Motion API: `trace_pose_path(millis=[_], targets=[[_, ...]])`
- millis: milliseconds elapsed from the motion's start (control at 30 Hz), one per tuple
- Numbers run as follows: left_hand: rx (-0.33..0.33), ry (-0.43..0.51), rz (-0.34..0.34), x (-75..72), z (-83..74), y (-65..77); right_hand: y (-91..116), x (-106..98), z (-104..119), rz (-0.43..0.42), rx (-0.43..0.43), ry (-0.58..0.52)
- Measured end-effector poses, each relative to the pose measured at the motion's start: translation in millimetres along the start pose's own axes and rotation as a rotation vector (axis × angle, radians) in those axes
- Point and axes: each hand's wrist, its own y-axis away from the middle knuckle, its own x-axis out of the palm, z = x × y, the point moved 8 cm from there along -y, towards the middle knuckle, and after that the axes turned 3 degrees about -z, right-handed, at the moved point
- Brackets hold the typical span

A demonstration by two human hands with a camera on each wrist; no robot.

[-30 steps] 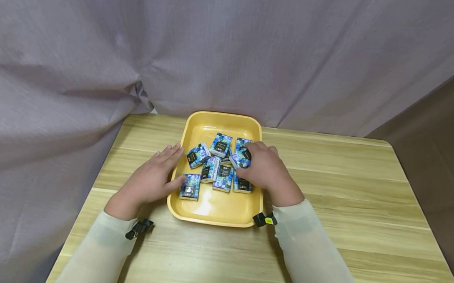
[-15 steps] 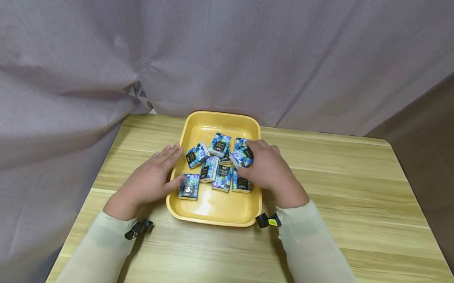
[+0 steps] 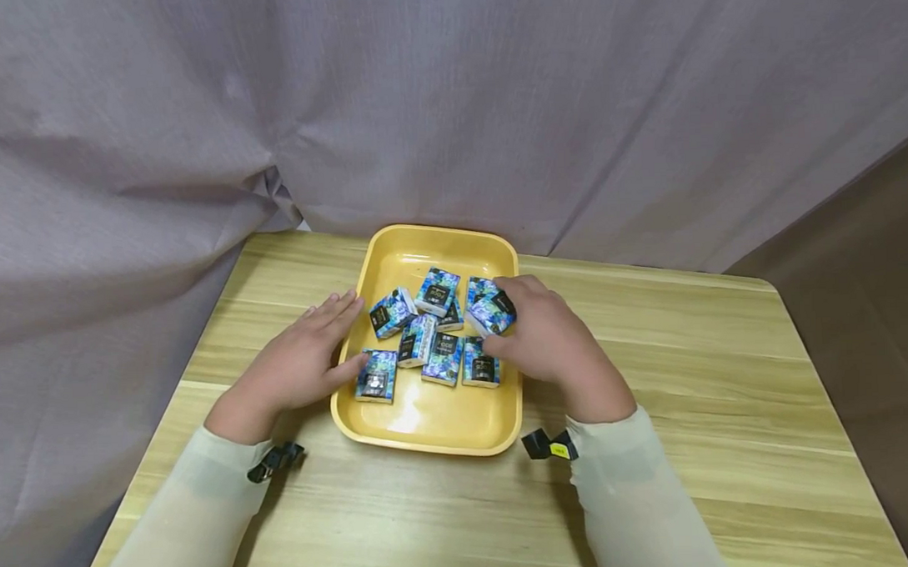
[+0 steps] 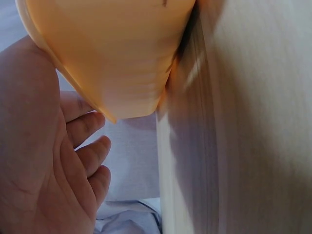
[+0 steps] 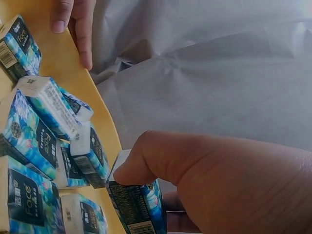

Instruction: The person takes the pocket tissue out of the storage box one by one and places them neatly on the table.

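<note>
In the head view, a yellow plastic tray holds several blue floral pocket tissue packs with black labels. My right hand pinches one tissue pack between thumb and fingers at the tray's right side, above another pack. Seen from the right wrist, the thumb presses on the held pack's near end. My left hand rests along the left rim, fingers extended and thumb reaching inside over a tissue pack. In the left wrist view, its fingers touch the rim from outside.
The tray stands on a light wood-grain table, near its back edge. A grey curtain hangs right behind, and a darker brown one at the right. More packs lie loosely overlapped in the tray's middle.
My right hand has shifted slightly right with the tissue pack pinched in it, showing more of the pack below. The left hand stays at the rim.
</note>
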Motion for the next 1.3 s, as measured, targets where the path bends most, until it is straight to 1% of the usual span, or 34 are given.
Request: trace_pose_path(millis=[233,367,533,700,833,933,1300], targets=[[0.003,-0.001,-0.006,0.6,0.0,-0.3,5.7,-9.5,-5.2,-0.011,-0.036,0.001],[0.003,0.0,-0.007,-0.1,-0.3,-0.3,8.5,-14.0,-9.6,-0.024,-0.045,0.006],[0.002,0.001,-0.006,-0.1,-0.6,-0.8,13.7,-19.2,-16.5,-0.051,-0.08,0.001],[0.006,-0.002,-0.01,0.2,-0.6,-0.9,20.0,-24.7,-27.8,-0.061,-0.09,0.001],[0.005,-0.001,-0.01,0.5,-0.2,-0.5,24.6,-29.6,-38.3,-0.055,-0.092,0.028],[0.003,0.001,-0.009,0.9,0.3,-0.1,26.5,-31.5,-45.7,-0.053,-0.11,0.045],[-0.01,0.006,0.001,1.9,1.1,0.4,27.8,-26.6,-76.8,-0.039,-0.124,0.085]])
